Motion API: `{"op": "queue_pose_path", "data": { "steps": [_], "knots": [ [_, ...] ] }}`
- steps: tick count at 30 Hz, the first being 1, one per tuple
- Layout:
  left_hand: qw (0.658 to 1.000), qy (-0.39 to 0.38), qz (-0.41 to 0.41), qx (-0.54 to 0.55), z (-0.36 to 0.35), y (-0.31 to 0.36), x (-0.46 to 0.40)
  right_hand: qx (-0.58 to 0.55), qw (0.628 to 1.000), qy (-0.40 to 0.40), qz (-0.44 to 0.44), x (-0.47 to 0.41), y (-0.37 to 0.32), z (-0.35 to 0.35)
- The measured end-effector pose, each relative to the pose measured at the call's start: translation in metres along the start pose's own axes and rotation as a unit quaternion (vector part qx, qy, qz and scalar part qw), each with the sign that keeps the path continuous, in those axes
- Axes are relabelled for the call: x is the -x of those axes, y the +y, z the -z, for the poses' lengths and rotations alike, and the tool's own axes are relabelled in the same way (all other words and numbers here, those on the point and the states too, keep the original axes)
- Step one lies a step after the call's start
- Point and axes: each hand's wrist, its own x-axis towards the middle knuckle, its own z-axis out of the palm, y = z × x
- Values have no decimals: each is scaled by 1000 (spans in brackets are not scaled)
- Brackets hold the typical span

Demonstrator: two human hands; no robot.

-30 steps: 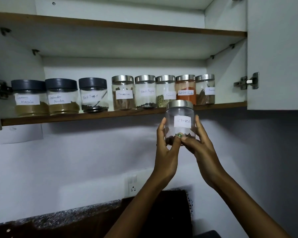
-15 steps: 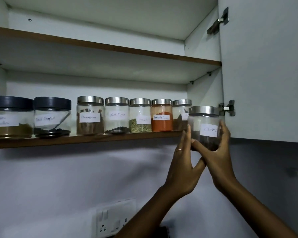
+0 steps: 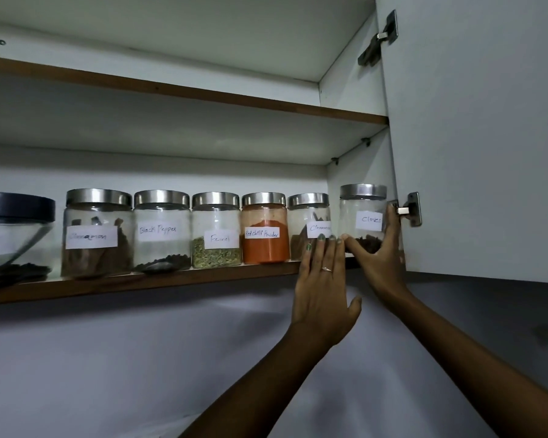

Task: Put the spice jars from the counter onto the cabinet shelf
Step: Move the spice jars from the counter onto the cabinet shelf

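Observation:
A clear jar with a steel lid labelled Cloves stands at the right end of the lower cabinet shelf, beside the open door's hinge. My right hand grips its lower part, thumb across the front and fingers round the right side. My left hand is flat with straight fingers, its fingertips against the shelf edge in front of a Cinnamon jar. To the left stand steel-lidded jars: Red chilli powder, Fennel, Black Pepper and another Cinnamon.
A wider jar with a dark lid sits at the far left of the shelf. The open cabinet door hangs close on the right, with a hinge beside the Cloves jar. An upper shelf runs above.
The Cloves jar rose from below the shelf and moved right onto its right end. My left hand came off the jar and flattened against the shelf edge; my right still holds it.

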Motion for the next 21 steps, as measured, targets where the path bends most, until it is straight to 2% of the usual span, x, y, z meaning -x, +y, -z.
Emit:
{"op": "queue_pose_path", "data": {
  "steps": [3,6,14,18,21],
  "knots": [
    [1000,4,-5,-22,-9,-4,-1,0,1000,-22,-12,-7,15,-4],
    [999,2,-8,-31,-16,-7,0,47,998,-35,-20,-10,29,-8],
    [999,-14,-8,-42,-23,-16,-2,228,972,-19,-50,-11,41,-12],
    [999,-22,-15,-45,-18,-18,0,262,963,-18,-53,-9,39,-9],
    [998,-27,-30,-47,-10,-18,6,273,958,11,-82,2,36,-4]
  ]
}}
